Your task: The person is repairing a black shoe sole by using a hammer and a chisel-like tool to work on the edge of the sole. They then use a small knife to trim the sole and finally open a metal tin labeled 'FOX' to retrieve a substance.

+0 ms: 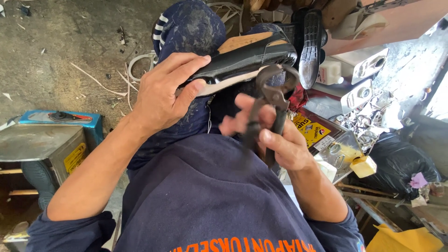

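Observation:
A black shoe upper (242, 58) stretched over a wooden last lies across my raised knee, sole side up, showing a tan wooden bottom. My left hand (165, 91) wraps over its near end and presses it against the knee. My right hand (275, 137) grips the two handles of dark metal pincers (270, 100). The pincers' curved jaws sit at the shoe's lower edge, near its toe end.
Another black shoe sole (310, 46) stands upright just beyond the pincers. A metal tin (42, 144) sits at the left on the dirty concrete floor (70, 51). Cluttered at the right are a yellow-labelled can (312, 130), metal parts and a black bag (401, 161).

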